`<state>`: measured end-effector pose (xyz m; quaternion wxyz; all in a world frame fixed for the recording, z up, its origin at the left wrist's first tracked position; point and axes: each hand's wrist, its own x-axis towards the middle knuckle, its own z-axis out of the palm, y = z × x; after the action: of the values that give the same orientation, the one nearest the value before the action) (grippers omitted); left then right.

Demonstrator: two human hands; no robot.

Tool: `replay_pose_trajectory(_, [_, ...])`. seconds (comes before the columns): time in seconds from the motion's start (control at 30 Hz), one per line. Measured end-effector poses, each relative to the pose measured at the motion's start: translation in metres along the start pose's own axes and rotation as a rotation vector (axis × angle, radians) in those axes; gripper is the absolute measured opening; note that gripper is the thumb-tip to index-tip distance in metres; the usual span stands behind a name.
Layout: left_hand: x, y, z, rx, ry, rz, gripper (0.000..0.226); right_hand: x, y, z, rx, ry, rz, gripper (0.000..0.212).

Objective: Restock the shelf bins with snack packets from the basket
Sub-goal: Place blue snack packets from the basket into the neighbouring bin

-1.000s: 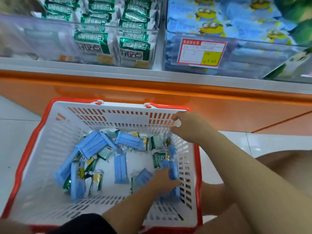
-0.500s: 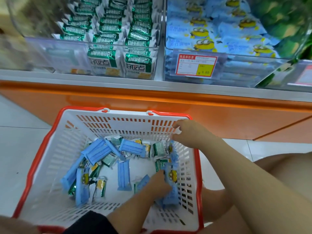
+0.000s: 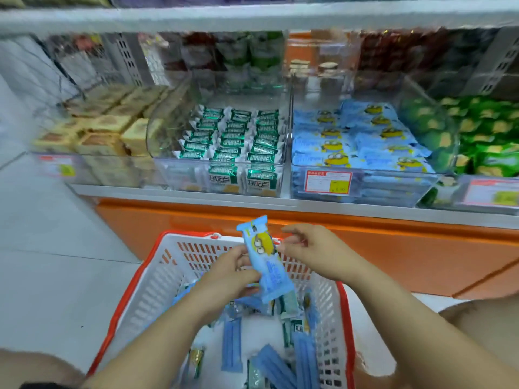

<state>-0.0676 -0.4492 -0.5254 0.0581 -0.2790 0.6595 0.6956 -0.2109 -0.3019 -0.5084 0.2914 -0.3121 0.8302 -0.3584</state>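
My left hand [image 3: 230, 273] grips a blue snack packet [image 3: 266, 265] with a yellow cartoon figure and holds it upright above the white basket with a red rim [image 3: 132, 290]. My right hand [image 3: 309, 248] hovers just right of the packet with loosely curled fingers, its fingertips at the packet's edge; whether they pinch it is unclear. Several blue and green packets [image 3: 233, 343] lie in the basket. On the shelf ahead, a clear bin [image 3: 393, 186] holds matching blue packets, and the bin to its left [image 3: 179, 175] holds green-and-white packets.
The basket stands on a pale tiled floor [image 3: 56, 248] against the orange shelf base [image 3: 393, 256]. A bin of beige boxes [image 3: 106, 130] sits at the left and one of green packets [image 3: 483, 136] at the right. Another shelf board [image 3: 252, 15] runs overhead.
My left hand rose out of the basket with a blue packet. My right hand let go of the basket rim and moved up beside the packet. The view tilted up to the shelf.
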Motion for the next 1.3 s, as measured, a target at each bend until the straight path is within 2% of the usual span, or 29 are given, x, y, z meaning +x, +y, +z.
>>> replay_pose_trajectory(0.1, [-0.017,0.034,-0.003,0.096,-0.069,0.127,0.044,-0.01,-0.021,-0.011,0.27,0.047,-0.09,0.043])
replay_pose_trajectory(0.2, [-0.033,0.063,0.002,0.249,-0.148,0.242,0.048,-0.02,-0.034,-0.022,0.462,0.065,-0.161,0.015])
replay_pose_trajectory(0.27, [-0.037,0.078,0.008,0.286,-0.148,0.295,0.049,-0.024,-0.039,-0.027,0.555,0.138,-0.177,0.012])
replay_pose_trajectory(0.37, [-0.035,0.096,0.014,0.425,0.088,0.433,0.049,-0.027,-0.045,-0.037,0.669,0.299,-0.188,0.01])
replay_pose_trajectory(0.5, [-0.033,0.109,0.029,1.06,0.421,0.771,0.066,-0.03,-0.056,-0.05,0.914,0.511,-0.187,0.011])
replay_pose_trajectory(0.57, [-0.029,0.111,0.036,1.167,0.465,0.885,0.066,-0.033,-0.059,-0.054,0.993,0.579,-0.187,0.009])
replay_pose_trajectory(0.7, [-0.012,0.129,0.042,1.2,0.524,1.014,0.052,-0.033,-0.062,-0.069,1.039,0.672,-0.162,0.014])
replay_pose_trajectory(0.77, [-0.004,0.147,0.044,1.196,0.548,1.038,0.05,-0.026,-0.066,-0.088,0.982,0.667,-0.162,0.014])
replay_pose_trajectory(0.87, [0.017,0.179,0.043,1.218,0.569,0.984,0.047,-0.008,-0.07,-0.126,0.757,0.621,-0.173,0.022])
replay_pose_trajectory(1.13, [0.089,0.242,0.06,1.488,0.588,0.8,0.051,0.03,-0.04,-0.211,-0.288,0.797,-0.087,0.027])
replay_pose_trajectory(1.3, [0.143,0.277,0.067,1.614,0.525,0.608,0.055,0.034,-0.029,-0.223,-0.653,0.784,0.048,0.033])
